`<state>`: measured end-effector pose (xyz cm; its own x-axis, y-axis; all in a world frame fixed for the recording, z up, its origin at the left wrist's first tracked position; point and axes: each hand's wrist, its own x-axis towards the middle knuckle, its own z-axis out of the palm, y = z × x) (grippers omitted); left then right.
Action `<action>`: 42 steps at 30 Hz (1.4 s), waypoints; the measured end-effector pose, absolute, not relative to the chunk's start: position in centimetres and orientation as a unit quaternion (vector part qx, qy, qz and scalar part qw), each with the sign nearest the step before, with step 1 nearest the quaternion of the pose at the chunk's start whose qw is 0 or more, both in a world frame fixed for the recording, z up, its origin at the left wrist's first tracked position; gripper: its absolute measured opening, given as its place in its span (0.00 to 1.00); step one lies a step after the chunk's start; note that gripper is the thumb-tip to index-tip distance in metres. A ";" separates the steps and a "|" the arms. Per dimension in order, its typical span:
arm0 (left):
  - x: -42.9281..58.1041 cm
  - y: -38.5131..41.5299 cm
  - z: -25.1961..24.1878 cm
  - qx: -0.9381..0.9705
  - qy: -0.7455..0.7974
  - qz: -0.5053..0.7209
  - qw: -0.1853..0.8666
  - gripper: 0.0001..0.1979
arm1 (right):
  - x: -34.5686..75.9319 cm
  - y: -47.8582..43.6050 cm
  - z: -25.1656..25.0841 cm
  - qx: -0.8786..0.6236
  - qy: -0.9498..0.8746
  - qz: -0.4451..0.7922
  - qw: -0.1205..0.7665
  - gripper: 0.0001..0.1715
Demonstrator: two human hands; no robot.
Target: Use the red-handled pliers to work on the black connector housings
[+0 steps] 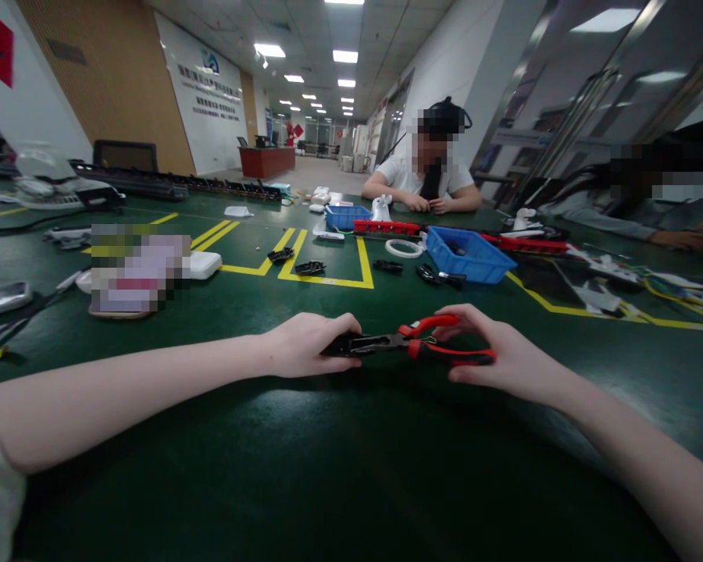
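The left hand point(298, 343) is pinching a black part point(335, 346) between thumb and fingers; the right hand point(497, 351) is curling around the spread handles of red-handled pliers point(407, 332), whose nose is reaching the part. Both are occupying the middle of the green bench point(211, 453). Toward its far edge, small black pieces point(310, 268) are lying in and around yellow lines point(328, 282), with a blue bin point(472, 261) standing to their right. A white-shirted person point(422, 183) is sitting at that edge. Beyond, ceiling lights point(345, 56) are shining above a reddish desk point(268, 161).
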<state>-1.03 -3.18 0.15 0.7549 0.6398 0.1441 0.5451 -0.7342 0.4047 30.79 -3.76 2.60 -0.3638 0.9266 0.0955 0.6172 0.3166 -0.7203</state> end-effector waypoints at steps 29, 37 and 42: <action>-1.2 -2.7 -0.2 0.932 0.275 0.181 0.154 0.18 | 27.4 -4.1 0.0 -0.365 -0.910 0.051 0.191 0.24; -1.0 -2.7 0.0 0.930 0.283 0.164 0.168 0.16 | 28.3 -3.6 -0.3 -0.411 -0.890 0.008 0.198 0.12; -0.8 -2.7 0.0 0.943 0.273 0.128 0.138 0.17 | 27.8 -4.1 0.0 -0.397 -0.895 -0.015 0.201 0.09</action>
